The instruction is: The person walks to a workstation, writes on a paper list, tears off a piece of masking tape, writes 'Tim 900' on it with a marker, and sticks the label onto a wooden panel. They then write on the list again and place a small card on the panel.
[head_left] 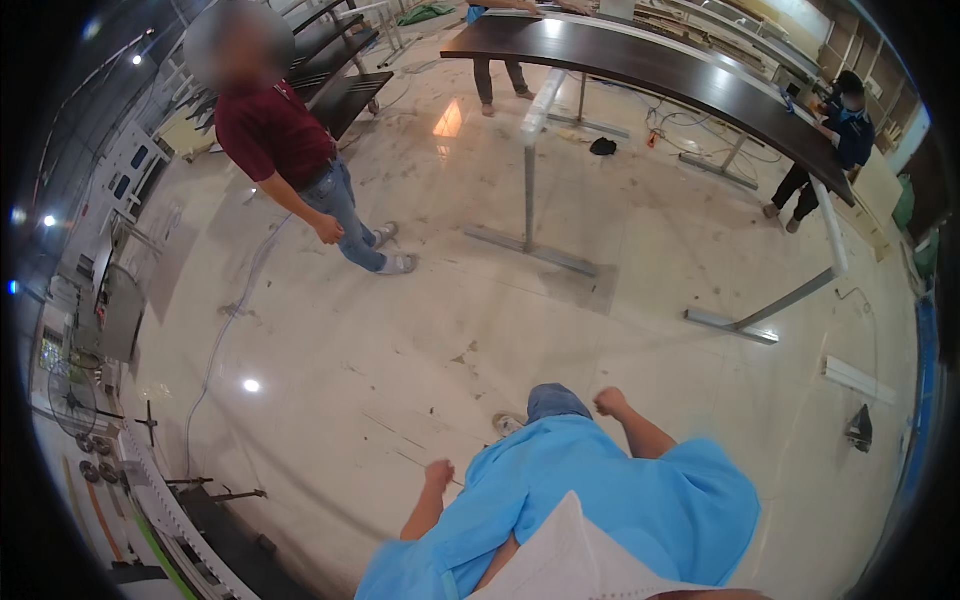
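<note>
Over the pale floor hang both my hands, on either side of my blue garment (600, 490). My left hand (439, 474) is loosely curled, with nothing visible in it. My right hand (609, 402), farther forward, is also curled into a loose fist, and I see no object in it. Neither one touches anything. In front of me stand bare metal T-shaped stands; the closest to my right hand are a grey upright stand (530, 195) and an angled one (790, 300) on the right.
A person in a maroon shirt (275, 140) stands front left. Beyond, a long dark panel (640, 65) rests on stands, with a person in dark clothes (850, 130) at its right end. A cable (225, 330) crosses the floor. Dark racked panels (335, 75) stand behind.
</note>
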The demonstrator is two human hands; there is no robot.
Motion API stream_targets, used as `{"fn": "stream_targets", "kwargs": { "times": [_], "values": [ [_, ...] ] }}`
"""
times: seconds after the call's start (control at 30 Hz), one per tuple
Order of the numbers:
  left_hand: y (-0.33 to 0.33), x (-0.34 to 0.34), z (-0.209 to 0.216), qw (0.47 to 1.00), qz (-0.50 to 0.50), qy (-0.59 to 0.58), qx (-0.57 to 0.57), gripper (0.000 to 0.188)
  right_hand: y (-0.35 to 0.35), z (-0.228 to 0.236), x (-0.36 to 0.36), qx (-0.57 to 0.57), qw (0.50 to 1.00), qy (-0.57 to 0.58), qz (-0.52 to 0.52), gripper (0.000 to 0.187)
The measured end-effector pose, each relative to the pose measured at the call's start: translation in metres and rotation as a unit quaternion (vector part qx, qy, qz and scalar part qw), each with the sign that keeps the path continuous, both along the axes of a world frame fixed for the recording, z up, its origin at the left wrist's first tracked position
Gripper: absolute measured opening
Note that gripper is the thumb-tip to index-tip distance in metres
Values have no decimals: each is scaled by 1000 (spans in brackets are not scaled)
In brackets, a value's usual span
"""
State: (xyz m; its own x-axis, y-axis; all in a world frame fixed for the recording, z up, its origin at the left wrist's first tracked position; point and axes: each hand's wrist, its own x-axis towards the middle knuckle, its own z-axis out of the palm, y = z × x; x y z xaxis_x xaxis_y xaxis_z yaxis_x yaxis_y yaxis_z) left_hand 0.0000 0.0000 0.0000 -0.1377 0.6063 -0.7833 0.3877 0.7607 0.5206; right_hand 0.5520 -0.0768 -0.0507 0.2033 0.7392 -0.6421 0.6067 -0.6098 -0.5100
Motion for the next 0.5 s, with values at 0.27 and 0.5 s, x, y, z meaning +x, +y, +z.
{"fn": "stream_targets", "kwargs": {
  "times": [0.27,0.5],
  "values": [
    [227,-17,76,938,214,-182,203,21,-36,36,-45,-111,993,39,-7,15],
    [248,-16,35,989,-56,-78,116,33,230,-27,-120,-144,972,-39,184,21]
  ]
}}
